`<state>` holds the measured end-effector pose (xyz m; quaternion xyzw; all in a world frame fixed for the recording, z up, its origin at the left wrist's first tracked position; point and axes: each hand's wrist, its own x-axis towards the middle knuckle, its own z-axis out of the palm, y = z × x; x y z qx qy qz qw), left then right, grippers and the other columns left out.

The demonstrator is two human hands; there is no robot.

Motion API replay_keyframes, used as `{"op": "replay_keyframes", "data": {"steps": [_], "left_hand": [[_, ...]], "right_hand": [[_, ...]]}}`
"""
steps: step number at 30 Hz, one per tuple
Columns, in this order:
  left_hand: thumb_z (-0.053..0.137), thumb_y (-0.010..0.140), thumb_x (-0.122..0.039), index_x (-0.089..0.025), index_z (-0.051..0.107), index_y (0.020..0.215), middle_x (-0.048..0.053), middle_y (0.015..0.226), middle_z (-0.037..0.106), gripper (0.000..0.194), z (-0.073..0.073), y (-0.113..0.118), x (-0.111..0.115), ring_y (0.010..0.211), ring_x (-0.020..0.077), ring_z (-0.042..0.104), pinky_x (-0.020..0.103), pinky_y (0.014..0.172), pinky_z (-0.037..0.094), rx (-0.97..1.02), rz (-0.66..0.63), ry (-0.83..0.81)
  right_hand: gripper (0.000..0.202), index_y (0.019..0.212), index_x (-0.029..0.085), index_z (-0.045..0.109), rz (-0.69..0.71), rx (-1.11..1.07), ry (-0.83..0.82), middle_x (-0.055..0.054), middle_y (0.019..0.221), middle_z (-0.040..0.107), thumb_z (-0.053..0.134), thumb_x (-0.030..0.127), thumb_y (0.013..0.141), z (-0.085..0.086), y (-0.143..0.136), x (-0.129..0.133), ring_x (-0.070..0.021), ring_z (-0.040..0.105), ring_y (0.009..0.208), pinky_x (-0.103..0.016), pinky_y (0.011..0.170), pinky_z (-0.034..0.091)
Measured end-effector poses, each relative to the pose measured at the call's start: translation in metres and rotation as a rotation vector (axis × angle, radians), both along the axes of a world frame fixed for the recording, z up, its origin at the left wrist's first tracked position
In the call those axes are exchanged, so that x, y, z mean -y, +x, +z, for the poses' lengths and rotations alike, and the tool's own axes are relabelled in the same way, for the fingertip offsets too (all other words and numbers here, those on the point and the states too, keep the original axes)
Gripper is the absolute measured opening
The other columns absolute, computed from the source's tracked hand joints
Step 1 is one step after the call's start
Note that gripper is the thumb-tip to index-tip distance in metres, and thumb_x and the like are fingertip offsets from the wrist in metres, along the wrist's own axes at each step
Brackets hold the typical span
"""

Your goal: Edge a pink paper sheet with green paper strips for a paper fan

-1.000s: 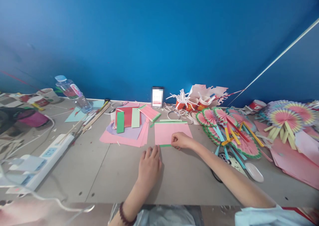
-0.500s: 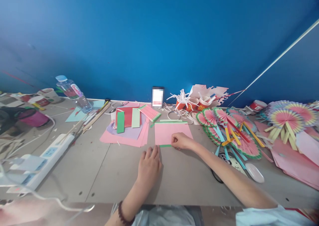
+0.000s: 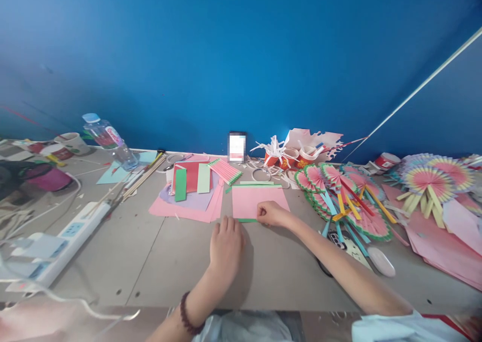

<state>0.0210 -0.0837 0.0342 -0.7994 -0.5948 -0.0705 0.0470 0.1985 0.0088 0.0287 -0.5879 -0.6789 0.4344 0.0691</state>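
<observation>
A pink paper sheet [image 3: 244, 201] with green strips along its far and near edges lies flat on the grey table. My right hand [image 3: 271, 214] is curled in a pinch at the sheet's near edge, over the green strip [image 3: 246, 220]. Its fingertips are partly hidden. Close to the sheet's near left corner is my left hand [image 3: 227, 244], palm down, its fingers slightly bent and side by side; the thumb is hidden. Behind the sheet lies a pale green strip [image 3: 257, 183], with a pleated pink paper [image 3: 225, 172] to its left.
Stacked coloured papers [image 3: 184, 212] lie left of the sheet. Finished paper fans [image 3: 341, 196] crowd the right, beside a phone [image 3: 352, 246] and a white case [image 3: 381, 261]. A power strip [image 3: 62, 246] and tilted bottle [image 3: 113, 141] stand left. Red cups [image 3: 289, 157] stand along the blue wall.
My left hand's fingers have drawn together and bent, and it has shifted slightly off the sheet's corner. My right hand keeps its pinch at the near edge. The view has turned slightly.
</observation>
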Motion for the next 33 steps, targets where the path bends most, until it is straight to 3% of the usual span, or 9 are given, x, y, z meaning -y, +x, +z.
{"op": "replay_keyframes", "data": {"steps": [2,5,10,18,26,33], "left_hand": [[0.044,0.083,-0.013,-0.011,0.058,0.110,0.012,0.104,0.060,0.030,-0.002,0.005,-0.003,0.102,0.0264,0.052,0.040,0.083,0.043,0.029,-0.047,0.042],[0.042,0.085,-0.012,-0.012,0.051,0.121,0.013,0.122,0.054,0.037,-0.016,0.014,-0.005,0.115,0.0255,0.046,0.040,0.092,0.040,0.090,-0.159,0.114],[0.040,0.089,-0.019,-0.009,0.047,0.126,0.013,0.118,0.055,0.039,-0.035,0.018,-0.005,0.110,0.0255,0.048,0.040,0.089,0.044,0.135,-0.177,0.081],[0.049,0.087,-0.027,-0.011,0.042,0.133,0.013,0.118,0.053,0.049,-0.042,0.015,-0.002,0.114,0.0265,0.044,0.041,0.094,0.040,0.109,-0.174,0.072],[0.045,0.090,-0.032,-0.013,0.040,0.136,0.013,0.118,0.054,0.050,-0.037,0.015,0.001,0.115,0.0274,0.043,0.043,0.095,0.040,0.087,-0.202,0.063],[0.047,0.088,-0.031,-0.016,0.041,0.135,0.012,0.116,0.055,0.050,-0.041,0.017,-0.001,0.115,0.0274,0.043,0.044,0.096,0.039,0.099,-0.195,0.073]], "right_hand": [[0.012,0.065,0.017,0.053,0.003,0.001,-0.001,0.005,0.054,0.056,0.056,0.004,0.065,0.000,0.000,0.000,-0.0083,0.054,0.047,-0.016,0.045,0.042],[0.012,0.066,0.017,0.054,0.012,-0.010,0.009,0.005,0.053,0.056,0.056,0.005,0.066,0.000,0.000,0.001,-0.0084,0.055,0.048,-0.015,0.045,0.042],[0.012,0.067,0.017,0.054,0.006,-0.018,0.021,0.006,0.051,0.056,0.056,0.005,0.066,-0.003,0.000,0.001,-0.0081,0.053,0.045,-0.015,0.044,0.041],[0.011,0.067,0.017,0.055,-0.007,-0.071,-0.064,0.006,0.050,0.056,0.060,0.007,0.068,0.002,0.005,-0.002,-0.0087,0.055,0.046,-0.017,0.046,0.045],[0.012,0.065,0.015,0.055,-0.083,-0.078,-0.145,0.005,0.050,0.057,0.059,0.005,0.068,0.015,0.021,0.001,-0.0083,0.054,0.045,-0.017,0.044,0.045],[0.012,0.071,0.016,0.056,-0.080,-0.063,-0.096,0.005,0.055,0.058,0.055,0.004,0.068,0.007,0.041,0.004,-0.0081,0.055,0.049,-0.016,0.047,0.044]]}}
